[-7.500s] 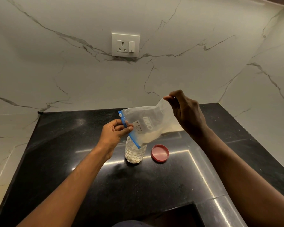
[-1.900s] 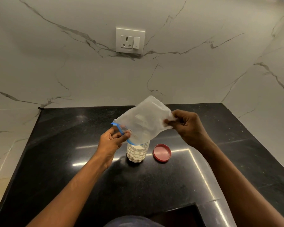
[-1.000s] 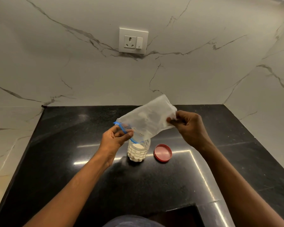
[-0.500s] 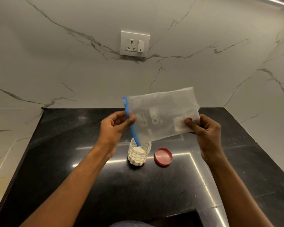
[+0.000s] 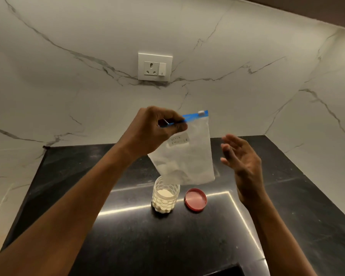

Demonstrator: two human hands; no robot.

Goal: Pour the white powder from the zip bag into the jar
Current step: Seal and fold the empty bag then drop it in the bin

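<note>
My left hand [image 5: 155, 128] pinches the blue zip strip of the clear zip bag [image 5: 189, 156], which hangs upright above the counter with a little white powder clinging inside. Just to the bag's right, my right hand [image 5: 241, 158] is open with fingers spread and touches nothing. Below the bag's lower left corner stands the open, dimpled clear jar [image 5: 165, 197], holding white powder.
A red lid [image 5: 195, 199] lies flat on the black counter [image 5: 127, 236] just right of the jar. White marble walls close in behind and on both sides, with a socket [image 5: 155, 67] on the back wall. A dark cut-out sits at the counter's front edge.
My left hand lifted the bag and turned it zip-side up, away from the jar's mouth. My right hand let go of the bag's bottom corner and opened.
</note>
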